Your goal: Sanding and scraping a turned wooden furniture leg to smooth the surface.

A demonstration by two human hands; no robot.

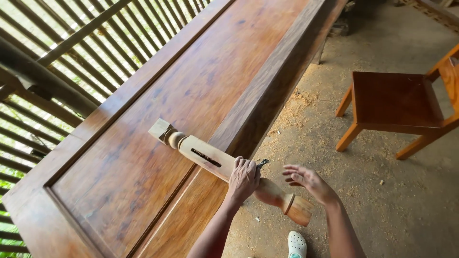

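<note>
A turned pale wooden leg point(206, 156) with a dark slot cut in its square part lies across the edge of a large reddish wooden panel point(143, 143). My left hand point(244, 179) grips the leg near the panel's edge, together with a thin dark metal tool point(262, 163) that sticks out past my fingers. The leg's rounded end point(299, 210) hangs beyond the panel, over the floor. My right hand point(308, 180) hovers just right of the leg, fingers spread, holding nothing.
A reddish wooden chair point(394, 102) stands on the floor at the right. Sawdust point(296, 110) covers the concrete floor beside the panel. A slatted wooden wall point(57, 57) runs along the left. A white shoe point(296, 244) shows at the bottom.
</note>
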